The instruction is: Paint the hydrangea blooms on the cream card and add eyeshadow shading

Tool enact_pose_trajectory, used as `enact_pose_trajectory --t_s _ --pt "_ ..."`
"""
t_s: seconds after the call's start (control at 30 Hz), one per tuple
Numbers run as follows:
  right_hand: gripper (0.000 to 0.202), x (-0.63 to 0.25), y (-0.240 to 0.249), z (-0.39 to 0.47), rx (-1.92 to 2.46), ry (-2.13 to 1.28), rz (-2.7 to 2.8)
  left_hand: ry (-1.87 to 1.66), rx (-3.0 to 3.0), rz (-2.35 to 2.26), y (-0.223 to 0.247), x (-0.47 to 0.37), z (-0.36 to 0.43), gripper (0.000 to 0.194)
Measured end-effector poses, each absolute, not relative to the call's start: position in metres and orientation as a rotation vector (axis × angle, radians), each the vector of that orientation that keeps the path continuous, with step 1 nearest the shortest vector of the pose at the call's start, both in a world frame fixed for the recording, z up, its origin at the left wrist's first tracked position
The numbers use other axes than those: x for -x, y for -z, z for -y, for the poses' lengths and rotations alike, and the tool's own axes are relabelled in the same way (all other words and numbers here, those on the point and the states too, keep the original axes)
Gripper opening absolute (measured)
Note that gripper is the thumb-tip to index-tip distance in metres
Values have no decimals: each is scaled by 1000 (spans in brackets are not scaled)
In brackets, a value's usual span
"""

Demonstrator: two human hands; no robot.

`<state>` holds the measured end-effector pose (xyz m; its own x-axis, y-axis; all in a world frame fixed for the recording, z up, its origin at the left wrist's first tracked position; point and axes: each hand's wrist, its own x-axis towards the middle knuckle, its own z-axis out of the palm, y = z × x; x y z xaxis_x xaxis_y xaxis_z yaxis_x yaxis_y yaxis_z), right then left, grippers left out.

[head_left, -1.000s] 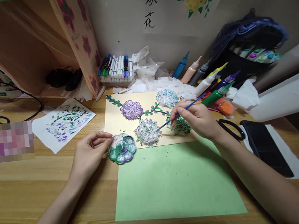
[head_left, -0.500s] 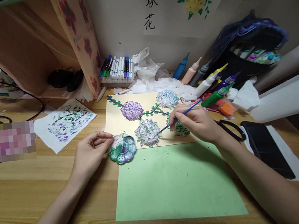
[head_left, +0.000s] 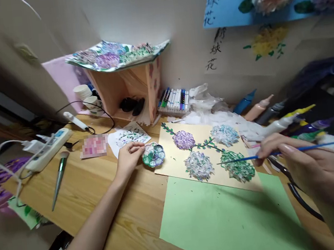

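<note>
Between its thumb and fingers, my left hand (head_left: 130,157) pinches the edge of a small flower-shaped paint palette (head_left: 153,155) smeared green, white and purple. My right hand (head_left: 299,163) is closed around a thin blue paintbrush (head_left: 242,159), held nearly level. The brush tip hangs over the cream paper (head_left: 170,160), between a whitish flower (head_left: 199,166) and a green one (head_left: 238,166). A purple flower (head_left: 184,140) and a pale blue one (head_left: 224,135) stand out in relief above them, joined by painted leafy stems. A green sheet (head_left: 222,222) lies partly under the cream paper.
Markers (head_left: 174,99), tissues and paint bottles (head_left: 257,107) line the wall. Scissors (head_left: 299,194) lie under my right hand. At left are a paint-marked paper (head_left: 131,136), a loose makeup brush (head_left: 59,180), a power strip (head_left: 50,149) and an open box (head_left: 153,82).
The view has swung left and pulled back, showing the power strip and table's left edge. The brush tip has left the whitish flower, and my right hand has drawn away to the right.
</note>
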<state>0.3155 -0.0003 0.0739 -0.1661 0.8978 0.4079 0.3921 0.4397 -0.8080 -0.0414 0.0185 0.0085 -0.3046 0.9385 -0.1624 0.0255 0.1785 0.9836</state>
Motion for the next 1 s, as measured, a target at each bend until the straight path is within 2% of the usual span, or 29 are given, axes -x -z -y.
enact_pose_trajectory --t_s 0.2,0.57,0.77,0.9,1.0 --pt "35 -323 -84 3 1267 -575 1788 -1446 -793 -1533 3 62 -30 33" --pt "25 -312 -76 8 1177 -434 2046 -1512 -742 -1482 11 69 -39 29" --pt "25 -198 -75 11 872 -455 2287 -1732 -739 -1524 -6 106 -39 30" --pt "23 -90 -47 -1 787 -120 2659 -1992 -641 -1601 -22 127 -33 26" --pt "25 -33 -24 -14 829 -38 2678 -2088 -621 -1619 -30 130 -28 21"
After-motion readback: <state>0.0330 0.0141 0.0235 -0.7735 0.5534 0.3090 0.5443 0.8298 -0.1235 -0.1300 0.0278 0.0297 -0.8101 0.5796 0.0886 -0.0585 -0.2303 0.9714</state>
